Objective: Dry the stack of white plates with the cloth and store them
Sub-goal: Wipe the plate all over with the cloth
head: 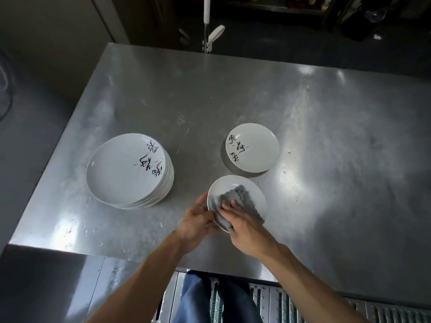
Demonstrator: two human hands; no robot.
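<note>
A stack of white plates [129,169] with black brush lettering stands on the left of the steel table [233,101]. One single white plate [253,148] lies alone to the right of the middle. Nearer to me, a third white plate [256,194] is held tilted above the table. My left hand [196,220] grips its left rim. My right hand [245,229] presses a grey cloth [240,199] onto the plate's face, fingers curled over the cloth.
A white-handled pole with a metal shaft [206,24] stands behind the table's far edge. Dark shelving fills the background. A metal floor grating [303,304] runs below the table's near edge, by my legs.
</note>
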